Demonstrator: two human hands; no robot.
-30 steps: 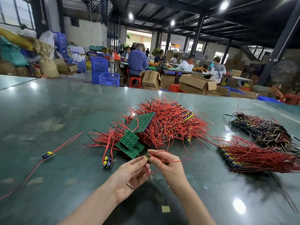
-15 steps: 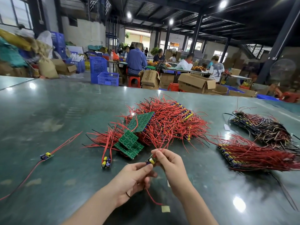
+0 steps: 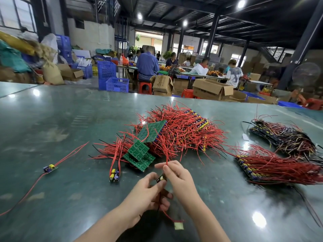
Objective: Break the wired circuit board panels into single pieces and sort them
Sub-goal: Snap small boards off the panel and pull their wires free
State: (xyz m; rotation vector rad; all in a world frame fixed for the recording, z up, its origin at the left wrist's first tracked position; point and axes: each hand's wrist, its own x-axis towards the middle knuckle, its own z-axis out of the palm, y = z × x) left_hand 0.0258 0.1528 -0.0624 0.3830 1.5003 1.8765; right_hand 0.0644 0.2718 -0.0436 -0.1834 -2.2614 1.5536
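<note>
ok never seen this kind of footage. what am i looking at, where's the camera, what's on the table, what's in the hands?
No machine here: a person works with bare hands, and the single wide-angle camera sits on their head, looking forward and down. That is why both forearms enter from the bottom edge.

The left hand and right hand together hold one small circuit board piece; the right hand's fingertips pinch its red wire above it.

On the green table lie a big pile of red-wired panels, green board panels at its near edge, a single wired piece far left, another piece nearer the hands, and two bundles at the right: a red-wired bundle and a darker one behind it.
</note>
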